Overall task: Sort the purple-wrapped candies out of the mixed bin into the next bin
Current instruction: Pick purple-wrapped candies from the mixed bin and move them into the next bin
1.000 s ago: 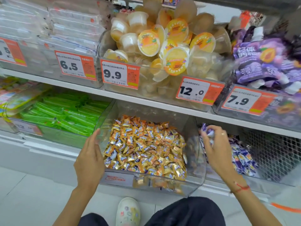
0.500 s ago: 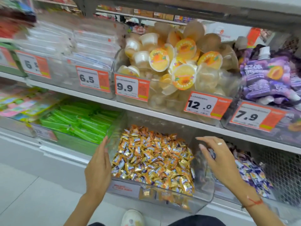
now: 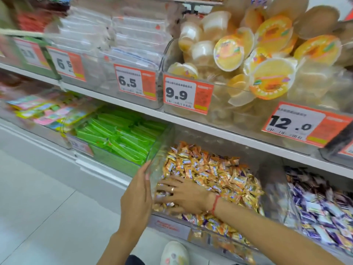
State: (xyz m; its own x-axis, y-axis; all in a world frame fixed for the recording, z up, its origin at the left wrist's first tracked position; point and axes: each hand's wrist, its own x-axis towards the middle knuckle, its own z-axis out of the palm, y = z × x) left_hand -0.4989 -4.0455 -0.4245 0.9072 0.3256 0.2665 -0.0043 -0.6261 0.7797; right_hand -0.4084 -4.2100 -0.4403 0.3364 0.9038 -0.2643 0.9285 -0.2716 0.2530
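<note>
Head view, mixed bin [image 3: 161, 150]: clear, on the lower shelf, heaped mostly with orange candies [image 3: 219, 173].
Head view, purple candies [image 3: 207, 222]: a few show among the orange ones at the near front wall, below the right wrist; these are left to move.
Head view, next bin [image 3: 294, 203]: just right of the mixed bin, already holds many purple-wrapped pieces.
Head view, right hand [image 3: 183, 196]: fingers spread flat on the pile at the near-left corner, grasping nothing visible.
Head view, left hand [image 3: 138, 196]: flat against the bin's left outer wall, fingers straight, steadying it.
Progress: judged well along; stragglers probably remain buried, so searching goes on.
</note>
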